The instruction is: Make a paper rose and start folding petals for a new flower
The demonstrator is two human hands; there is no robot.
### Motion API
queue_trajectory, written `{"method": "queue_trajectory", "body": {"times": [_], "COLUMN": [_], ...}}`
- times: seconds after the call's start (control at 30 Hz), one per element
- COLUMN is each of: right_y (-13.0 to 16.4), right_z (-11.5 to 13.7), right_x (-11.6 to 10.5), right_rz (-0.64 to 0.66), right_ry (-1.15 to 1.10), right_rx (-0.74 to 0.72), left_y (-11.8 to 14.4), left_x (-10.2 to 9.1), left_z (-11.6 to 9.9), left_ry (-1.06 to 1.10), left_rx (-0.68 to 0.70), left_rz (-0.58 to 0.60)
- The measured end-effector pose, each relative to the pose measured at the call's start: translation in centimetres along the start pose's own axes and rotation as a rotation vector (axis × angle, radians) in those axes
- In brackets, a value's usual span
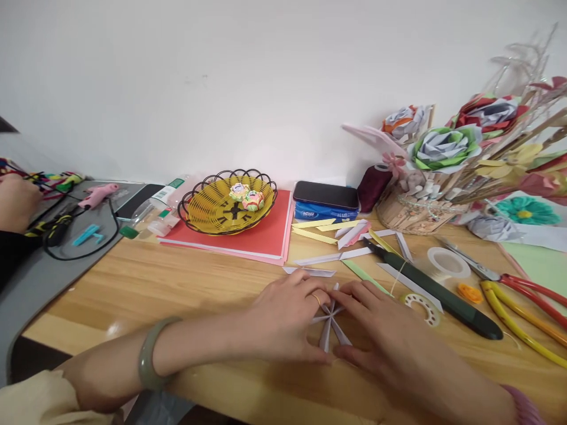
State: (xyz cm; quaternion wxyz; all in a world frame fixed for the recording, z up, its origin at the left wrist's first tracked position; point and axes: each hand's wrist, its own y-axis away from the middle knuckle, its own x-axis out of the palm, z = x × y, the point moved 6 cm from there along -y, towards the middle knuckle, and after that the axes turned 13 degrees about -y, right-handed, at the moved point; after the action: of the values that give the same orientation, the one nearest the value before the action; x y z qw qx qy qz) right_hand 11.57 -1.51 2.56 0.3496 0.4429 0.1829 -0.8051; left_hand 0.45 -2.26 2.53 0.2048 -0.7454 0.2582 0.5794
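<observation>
While pressing a folded paper star (330,321) flat on the counter (186,283)
Lay between left hand (287,319) and right hand (376,330), both open-fingered, gripping nothing, equally near

The left hand (287,319) and right hand (381,330) cover most of the folded paper star (330,321); only its middle spokes show. At the bench's left edge, another person's hand (15,200) is cut off, and the paper flowers (482,130) run past the right edge

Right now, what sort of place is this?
Probably a paper-craft desk: both hands press a folded paper piece, beside scissors, and paper flowers.
</observation>
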Motion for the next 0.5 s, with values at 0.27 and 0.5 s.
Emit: {"method": "queue_trajectory", "body": {"times": [0.27,0.5], "right_y": [0.19,0.53], "right_z": [-0.13,-0.06], "right_x": [-0.17,0.42], "right_rz": [-0.022,-0.161], "right_ry": [0.011,0.062], "right_rx": [-0.056,-0.071], "left_y": [-0.18,-0.69], "left_x": [-0.56,0.33], "left_z": [1.13,0.40], "left_ry": [0.054,-0.137], "left_rx": [0.141,0.136], "left_rz": [-0.022,-0.132]}}
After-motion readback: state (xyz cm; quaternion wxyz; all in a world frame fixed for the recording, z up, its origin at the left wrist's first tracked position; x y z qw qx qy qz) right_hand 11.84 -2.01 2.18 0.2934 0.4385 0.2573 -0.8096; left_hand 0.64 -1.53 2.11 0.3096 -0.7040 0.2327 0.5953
